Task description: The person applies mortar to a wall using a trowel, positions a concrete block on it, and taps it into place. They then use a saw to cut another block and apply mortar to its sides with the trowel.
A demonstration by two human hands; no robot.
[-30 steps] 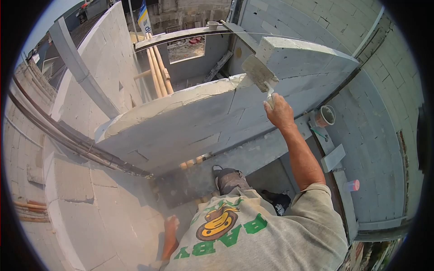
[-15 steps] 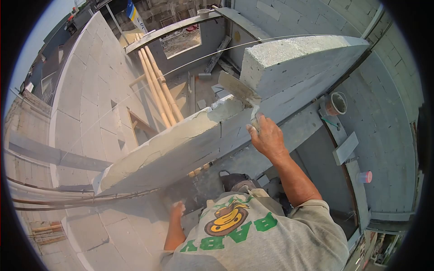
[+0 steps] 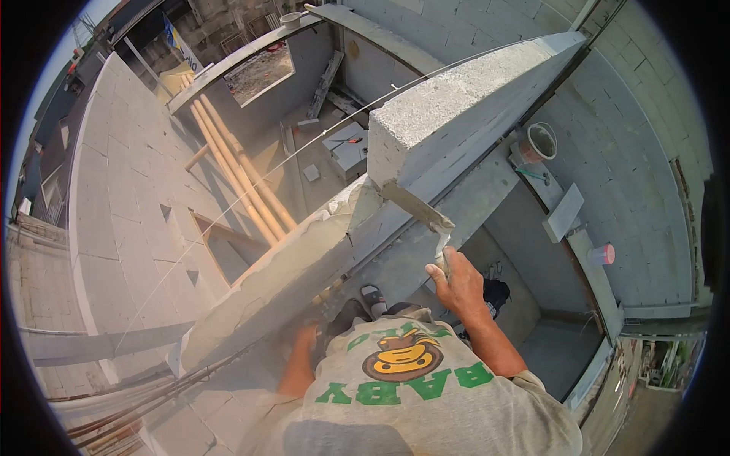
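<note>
My right hand [image 3: 460,287] is closed round the handle of a trowel [image 3: 417,207]. The blade points up and left, beside the lower corner of a thick pale block [image 3: 437,114]. Wet-looking mortar [image 3: 293,247] covers the top of the low wall left of that block. A taut string [image 3: 308,146] runs above the wall top. My left hand [image 3: 306,333] is low, by the near side of the wall; its fingers are blurred, and whether it holds anything does not show.
A bucket [image 3: 538,142], a green-handled tool [image 3: 532,174], a loose block [image 3: 563,214] and a pink-lidded container [image 3: 603,254] are on the right. Bamboo poles [image 3: 237,175] lean beyond the wall. A sandalled foot [image 3: 374,298] shows below.
The trowel has come off the wall top toward my body, its blade now lower at the block's near corner. The view has shifted, showing more floor.
</note>
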